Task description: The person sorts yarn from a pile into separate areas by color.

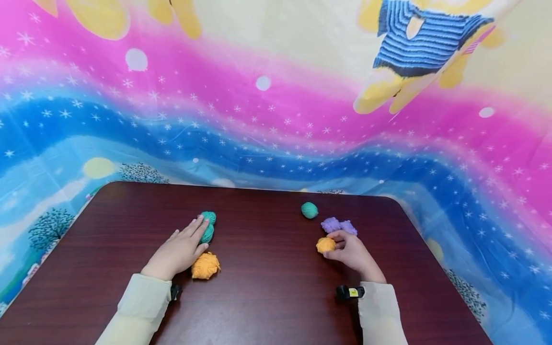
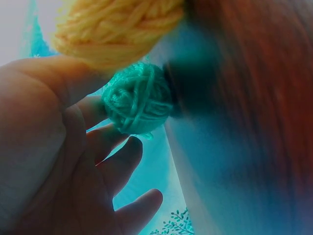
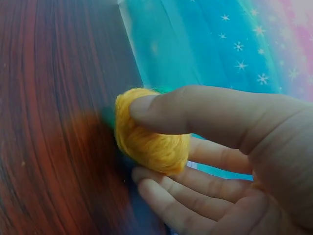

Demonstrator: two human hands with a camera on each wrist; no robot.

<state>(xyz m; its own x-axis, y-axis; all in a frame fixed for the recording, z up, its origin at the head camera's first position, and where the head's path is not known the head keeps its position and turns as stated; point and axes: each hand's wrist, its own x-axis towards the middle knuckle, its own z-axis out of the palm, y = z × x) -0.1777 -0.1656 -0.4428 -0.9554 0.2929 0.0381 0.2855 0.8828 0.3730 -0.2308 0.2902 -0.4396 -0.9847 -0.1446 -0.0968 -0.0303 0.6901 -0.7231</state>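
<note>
My left hand [image 1: 178,252] lies with extended fingers at two green yarn balls [image 1: 208,234] on the left of the table, its fingertips against them. In the left wrist view the fingers are spread beside a green ball [image 2: 139,100]. An orange-yellow yarn ball [image 1: 205,266] sits just below the left thumb. On the right, my right hand [image 1: 354,253] pinches another orange-yellow yarn ball [image 1: 325,245] between thumb and fingers. The right wrist view shows the thumb pressed on this ball [image 3: 151,142]. Two purple yarn balls [image 1: 331,225] touch each other just beyond the right fingers.
A single green yarn ball [image 1: 309,210] rests farther back, left of the purple pair. All of it is on a dark red-brown wooden table [image 1: 258,268] with rounded far corners. A colourful printed cloth [image 1: 241,120] hangs behind the table and along its sides.
</note>
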